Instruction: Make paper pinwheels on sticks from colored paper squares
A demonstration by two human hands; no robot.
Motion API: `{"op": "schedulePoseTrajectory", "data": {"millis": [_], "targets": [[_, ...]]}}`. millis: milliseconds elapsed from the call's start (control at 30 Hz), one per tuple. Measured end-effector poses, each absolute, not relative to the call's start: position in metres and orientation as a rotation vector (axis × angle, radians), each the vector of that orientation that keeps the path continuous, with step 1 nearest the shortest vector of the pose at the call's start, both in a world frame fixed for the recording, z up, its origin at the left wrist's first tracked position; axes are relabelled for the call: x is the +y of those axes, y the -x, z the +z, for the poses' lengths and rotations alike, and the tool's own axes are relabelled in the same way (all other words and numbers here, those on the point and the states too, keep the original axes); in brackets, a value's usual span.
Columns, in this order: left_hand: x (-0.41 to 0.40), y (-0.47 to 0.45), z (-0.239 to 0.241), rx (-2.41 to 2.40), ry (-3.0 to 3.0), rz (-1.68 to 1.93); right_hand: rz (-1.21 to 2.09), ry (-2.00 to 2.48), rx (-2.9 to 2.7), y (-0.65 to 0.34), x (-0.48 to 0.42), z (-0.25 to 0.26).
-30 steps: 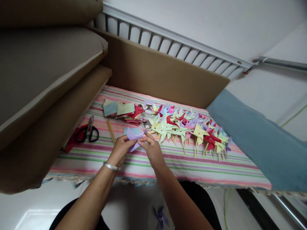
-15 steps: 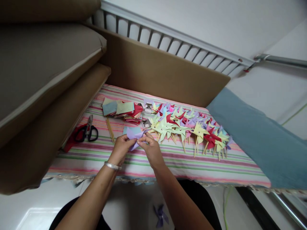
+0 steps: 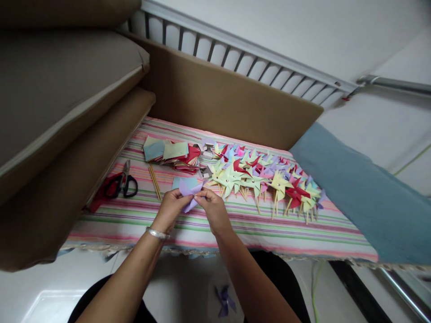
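Between my two hands is a purple paper pinwheel (image 3: 189, 187), its blades partly folded toward the middle. My left hand (image 3: 170, 207) pinches it at the left side, thumb near the centre. My right hand (image 3: 211, 205) grips the right side, thumb and fingertips closed at the centre. Whether a pin sits between the fingers is too small to tell. Just behind lies a light blue paper sheet (image 3: 178, 181). A few wooden sticks (image 3: 155, 183) rest left of my left hand. Finished pinwheels on sticks (image 3: 233, 178) spread out to the right.
Stacks of coloured paper squares (image 3: 175, 151) and small open boxes (image 3: 206, 172) stand farther back on the striped cloth (image 3: 202, 229). Black-handled scissors (image 3: 121, 184) lie at left beside folded brown cushions (image 3: 101, 121). A brown board (image 3: 229, 98) closes off the back. Another purple pinwheel (image 3: 225, 301) is on the floor.
My right fingers have drawn in toward the pinwheel's centre, and its right blade is folded further inward. My left hand has stayed almost in place.
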State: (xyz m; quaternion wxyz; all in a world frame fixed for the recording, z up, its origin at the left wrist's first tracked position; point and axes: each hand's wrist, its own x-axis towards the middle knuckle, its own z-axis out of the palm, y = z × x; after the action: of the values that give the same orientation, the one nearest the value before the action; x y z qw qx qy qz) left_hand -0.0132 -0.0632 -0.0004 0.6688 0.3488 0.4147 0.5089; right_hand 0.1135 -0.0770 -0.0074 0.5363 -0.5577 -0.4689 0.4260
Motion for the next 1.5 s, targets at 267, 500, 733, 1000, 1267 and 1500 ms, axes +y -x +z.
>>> {"op": "schedulePoseTrajectory", "data": {"millis": [267, 500, 733, 1000, 1267, 1500], "targets": [[-0.064, 0.011, -0.005, 0.925, -0.748, 1.153, 1.097, 1.303, -0.965, -0.109, -0.080, -0.004], [-0.065, 0.012, -0.004, 0.895, -0.745, 1.130, 1.152, 1.303, -0.906, -0.109, -0.079, 0.004], [-0.068, 0.012, -0.002, 0.868, -0.653, 1.104, 1.170, 1.294, -0.871, -0.108, -0.079, 0.010], [-0.068, 0.014, -0.001, 0.798, -0.651, 1.079, 1.197, 1.253, -0.844, -0.109, -0.079, 0.011], [-0.069, 0.015, -0.003, 0.809, -0.668, 1.082, 1.170, 1.273, -0.866, -0.107, -0.080, 0.010], [-0.069, 0.014, -0.004, 0.855, -0.668, 1.084, 1.129, 1.300, -0.908, -0.108, -0.079, 0.007]]}}
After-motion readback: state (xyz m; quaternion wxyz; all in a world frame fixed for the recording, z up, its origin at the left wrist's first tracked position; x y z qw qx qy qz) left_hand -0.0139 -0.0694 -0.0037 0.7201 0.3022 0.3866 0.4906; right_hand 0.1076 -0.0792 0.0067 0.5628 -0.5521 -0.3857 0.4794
